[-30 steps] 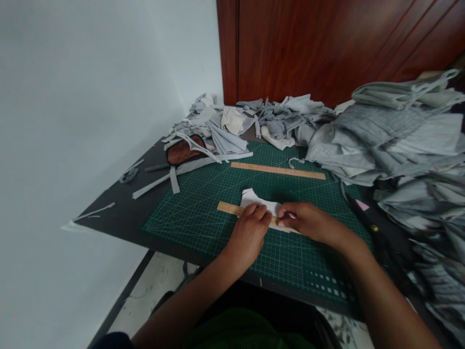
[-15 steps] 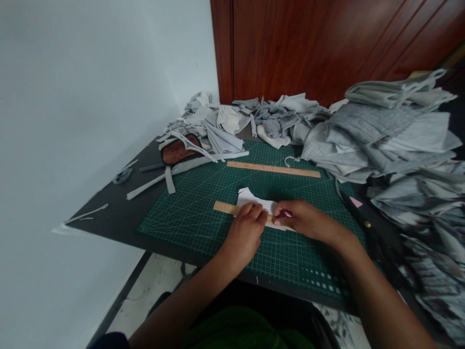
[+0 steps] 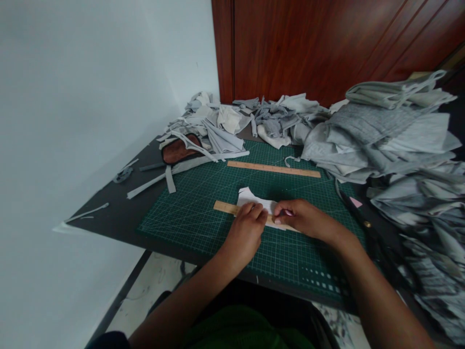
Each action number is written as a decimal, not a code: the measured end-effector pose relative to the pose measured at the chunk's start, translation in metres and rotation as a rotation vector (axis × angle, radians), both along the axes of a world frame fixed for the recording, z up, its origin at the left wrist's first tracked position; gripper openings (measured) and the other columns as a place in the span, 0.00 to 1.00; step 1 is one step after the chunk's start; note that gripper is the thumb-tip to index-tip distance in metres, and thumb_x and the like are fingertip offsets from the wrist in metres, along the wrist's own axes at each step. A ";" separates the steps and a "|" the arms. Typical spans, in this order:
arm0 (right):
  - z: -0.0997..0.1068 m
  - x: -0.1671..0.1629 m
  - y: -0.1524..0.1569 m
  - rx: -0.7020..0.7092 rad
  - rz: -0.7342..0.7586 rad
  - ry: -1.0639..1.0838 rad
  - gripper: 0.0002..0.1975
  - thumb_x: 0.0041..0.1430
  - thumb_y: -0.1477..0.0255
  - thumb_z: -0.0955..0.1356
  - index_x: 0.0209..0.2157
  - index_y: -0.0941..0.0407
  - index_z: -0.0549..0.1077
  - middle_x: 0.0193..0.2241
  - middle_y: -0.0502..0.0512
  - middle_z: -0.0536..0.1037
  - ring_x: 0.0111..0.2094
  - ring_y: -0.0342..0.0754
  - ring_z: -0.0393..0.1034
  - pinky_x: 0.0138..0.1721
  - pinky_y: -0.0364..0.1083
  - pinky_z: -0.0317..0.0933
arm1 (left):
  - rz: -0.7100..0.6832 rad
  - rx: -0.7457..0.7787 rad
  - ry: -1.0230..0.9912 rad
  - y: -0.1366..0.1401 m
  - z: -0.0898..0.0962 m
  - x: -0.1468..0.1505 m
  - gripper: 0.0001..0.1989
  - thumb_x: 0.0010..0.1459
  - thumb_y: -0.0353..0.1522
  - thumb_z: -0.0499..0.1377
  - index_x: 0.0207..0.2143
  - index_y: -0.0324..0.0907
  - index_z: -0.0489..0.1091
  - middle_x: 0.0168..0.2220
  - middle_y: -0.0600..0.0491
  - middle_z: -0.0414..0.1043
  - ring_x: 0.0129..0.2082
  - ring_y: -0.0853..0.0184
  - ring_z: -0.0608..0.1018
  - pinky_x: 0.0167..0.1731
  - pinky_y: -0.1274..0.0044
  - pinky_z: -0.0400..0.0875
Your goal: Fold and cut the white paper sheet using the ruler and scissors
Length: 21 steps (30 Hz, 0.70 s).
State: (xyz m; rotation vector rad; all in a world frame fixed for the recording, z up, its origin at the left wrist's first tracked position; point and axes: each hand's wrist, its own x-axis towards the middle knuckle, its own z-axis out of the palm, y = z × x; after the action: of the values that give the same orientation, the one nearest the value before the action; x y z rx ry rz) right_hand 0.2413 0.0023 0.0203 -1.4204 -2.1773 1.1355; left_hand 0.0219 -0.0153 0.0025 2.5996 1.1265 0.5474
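Note:
A white cut piece (image 3: 250,196), paper or fabric I cannot tell, lies on the green cutting mat (image 3: 196,213) with a wooden ruler (image 3: 224,207) laid across it. My left hand (image 3: 247,228) presses the ruler down on the piece, its fingers bent and close together. Just to the right, my right hand (image 3: 301,217) is closed in a pinch at the ruler's edge. A small pink piece (image 3: 288,212) shows between its fingers, mostly hidden by them. The ruler's right end sticks out under that hand.
A second wooden ruler (image 3: 274,168) lies farther back on the mat. At the right are black scissors (image 3: 367,224), a pink triangular piece (image 3: 356,202) and heaped grey fabric (image 3: 370,131). Scraps (image 3: 225,121) and a brown padded piece (image 3: 178,149) sit at the back left.
Almost nothing differs. My right hand has shifted very slightly along the ruler; my left hand stays pressed in place.

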 end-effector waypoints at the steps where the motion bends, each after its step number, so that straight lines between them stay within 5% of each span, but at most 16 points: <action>1: -0.001 0.000 0.000 -0.003 -0.003 0.004 0.07 0.63 0.67 0.68 0.35 0.54 0.77 0.28 0.47 0.74 0.28 0.44 0.64 0.31 0.43 0.54 | 0.002 0.006 -0.001 0.000 0.000 0.000 0.20 0.59 0.15 0.53 0.51 0.36 0.71 0.51 0.46 0.72 0.57 0.56 0.71 0.59 0.61 0.72; 21: -0.002 -0.001 0.000 0.010 0.002 0.003 0.07 0.63 0.67 0.67 0.35 0.54 0.76 0.29 0.49 0.76 0.29 0.46 0.66 0.32 0.43 0.56 | 0.017 0.007 -0.010 -0.003 0.000 -0.001 0.21 0.58 0.15 0.53 0.51 0.36 0.70 0.51 0.44 0.70 0.57 0.54 0.71 0.60 0.59 0.71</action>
State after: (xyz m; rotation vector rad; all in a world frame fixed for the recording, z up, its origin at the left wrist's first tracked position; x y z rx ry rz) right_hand 0.2405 0.0022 0.0182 -1.4120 -2.1800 1.1244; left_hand 0.0213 -0.0179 0.0023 2.5928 1.1464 0.5677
